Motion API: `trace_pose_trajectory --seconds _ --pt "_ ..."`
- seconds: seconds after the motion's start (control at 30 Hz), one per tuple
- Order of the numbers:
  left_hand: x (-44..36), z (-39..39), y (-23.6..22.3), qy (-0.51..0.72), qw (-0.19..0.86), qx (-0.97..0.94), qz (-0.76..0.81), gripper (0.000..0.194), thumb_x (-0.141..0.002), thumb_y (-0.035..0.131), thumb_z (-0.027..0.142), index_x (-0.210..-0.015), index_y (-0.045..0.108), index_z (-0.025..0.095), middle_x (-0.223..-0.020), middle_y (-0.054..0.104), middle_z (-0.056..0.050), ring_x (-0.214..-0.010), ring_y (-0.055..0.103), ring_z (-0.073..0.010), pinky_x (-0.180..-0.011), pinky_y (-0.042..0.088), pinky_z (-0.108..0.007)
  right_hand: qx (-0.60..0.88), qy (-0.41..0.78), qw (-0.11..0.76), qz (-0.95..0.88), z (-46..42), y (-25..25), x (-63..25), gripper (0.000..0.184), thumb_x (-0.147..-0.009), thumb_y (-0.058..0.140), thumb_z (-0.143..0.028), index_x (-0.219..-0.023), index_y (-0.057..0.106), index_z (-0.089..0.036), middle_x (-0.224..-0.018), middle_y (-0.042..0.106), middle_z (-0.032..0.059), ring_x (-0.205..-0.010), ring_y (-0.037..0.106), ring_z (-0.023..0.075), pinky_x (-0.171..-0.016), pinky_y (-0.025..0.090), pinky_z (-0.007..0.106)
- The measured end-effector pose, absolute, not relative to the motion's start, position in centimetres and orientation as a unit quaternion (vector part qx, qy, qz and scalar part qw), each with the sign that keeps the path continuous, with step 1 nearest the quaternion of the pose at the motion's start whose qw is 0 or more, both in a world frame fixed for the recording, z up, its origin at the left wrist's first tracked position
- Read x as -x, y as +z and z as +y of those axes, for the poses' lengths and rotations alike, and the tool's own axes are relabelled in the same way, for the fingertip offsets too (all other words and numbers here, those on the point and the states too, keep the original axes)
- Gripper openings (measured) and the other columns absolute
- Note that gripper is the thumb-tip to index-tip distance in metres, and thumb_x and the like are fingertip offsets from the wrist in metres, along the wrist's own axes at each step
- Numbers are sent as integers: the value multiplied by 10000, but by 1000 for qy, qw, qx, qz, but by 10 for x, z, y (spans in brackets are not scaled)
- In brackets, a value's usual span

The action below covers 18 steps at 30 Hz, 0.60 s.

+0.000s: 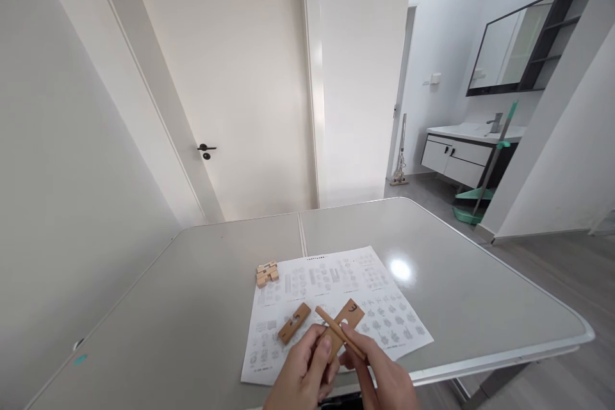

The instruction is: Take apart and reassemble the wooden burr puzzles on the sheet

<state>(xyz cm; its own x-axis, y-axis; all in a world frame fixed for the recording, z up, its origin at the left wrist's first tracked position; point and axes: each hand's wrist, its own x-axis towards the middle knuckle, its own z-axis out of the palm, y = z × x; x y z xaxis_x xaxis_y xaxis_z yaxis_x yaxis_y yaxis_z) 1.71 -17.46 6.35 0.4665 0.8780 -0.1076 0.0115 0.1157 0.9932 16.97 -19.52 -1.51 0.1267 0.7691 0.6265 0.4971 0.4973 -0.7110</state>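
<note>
My left hand (pixel 307 364) is closed on a flat wooden puzzle piece (pixel 354 311) that has a dark mark near its far end and a hole near its middle. My right hand (pixel 379 368) pinches a narrow wooden stick (pixel 327 316), which crosses over the flat piece at an angle. Fingers hide part of where the two pieces meet. Just left of them, a notched wooden piece (pixel 295 323) lies on the printed sheet (pixel 273 359). A small interlocked wooden block puzzle (pixel 267 274) sits at the sheet's far left corner.
The grey table (pixel 192 307) has a metal edge and a seam across it. Beyond it stands a white door (pixel 250 77) with a black handle. Far right are a sink cabinet (pixel 456 157), a mop (pixel 401 150) and a green dustpan (pixel 468 214).
</note>
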Motion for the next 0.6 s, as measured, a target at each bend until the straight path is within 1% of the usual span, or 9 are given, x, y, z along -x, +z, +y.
trace_pose_trajectory --seconds 0.13,0.27,0.37,0.5,0.6 --pt "-22 -178 68 364 628 -573 380 460 -938 534 658 -913 561 199 -630 452 72 -414 245 -50 -431 210 -227 463 81 576 -669 -197 -4 -171 300 -1083 394 -337 -1253 628 -257 -908 811 57 -729 795 154 -631 613 171" --pt "-26 -181 71 380 621 -567 386 459 -932 547 658 -908 566 199 -608 408 78 -459 221 -64 -448 180 -221 445 45 575 -685 -198 4 -171 259 -1075 430 -317 -1196 647 -243 -964 825 77 -771 806 158 -692 622 177" --pt "-27 -185 73 391 620 -550 400 486 -902 574 683 -935 591 198 -613 415 69 -484 241 -75 -451 174 -219 465 32 577 -671 -200 4 -170 289 -1080 412 -356 -1198 649 -241 -973 831 89 -735 812 179 -638 624 181" --pt "-28 -192 74 403 591 -546 436 520 -898 558 705 -943 625 191 -612 431 58 -490 268 -80 -452 217 -220 494 23 577 -650 -201 1 -165 309 -1075 408 -397 -1165 659 -241 -968 834 85 -685 810 188 -556 613 181" --pt "-27 -195 73 416 576 -545 445 533 -896 556 711 -928 641 186 -611 423 56 -506 280 -85 -461 244 -220 499 29 576 -647 -202 0 -161 303 -1073 409 -397 -1130 664 -245 -876 831 62 -594 788 175 -524 598 183"
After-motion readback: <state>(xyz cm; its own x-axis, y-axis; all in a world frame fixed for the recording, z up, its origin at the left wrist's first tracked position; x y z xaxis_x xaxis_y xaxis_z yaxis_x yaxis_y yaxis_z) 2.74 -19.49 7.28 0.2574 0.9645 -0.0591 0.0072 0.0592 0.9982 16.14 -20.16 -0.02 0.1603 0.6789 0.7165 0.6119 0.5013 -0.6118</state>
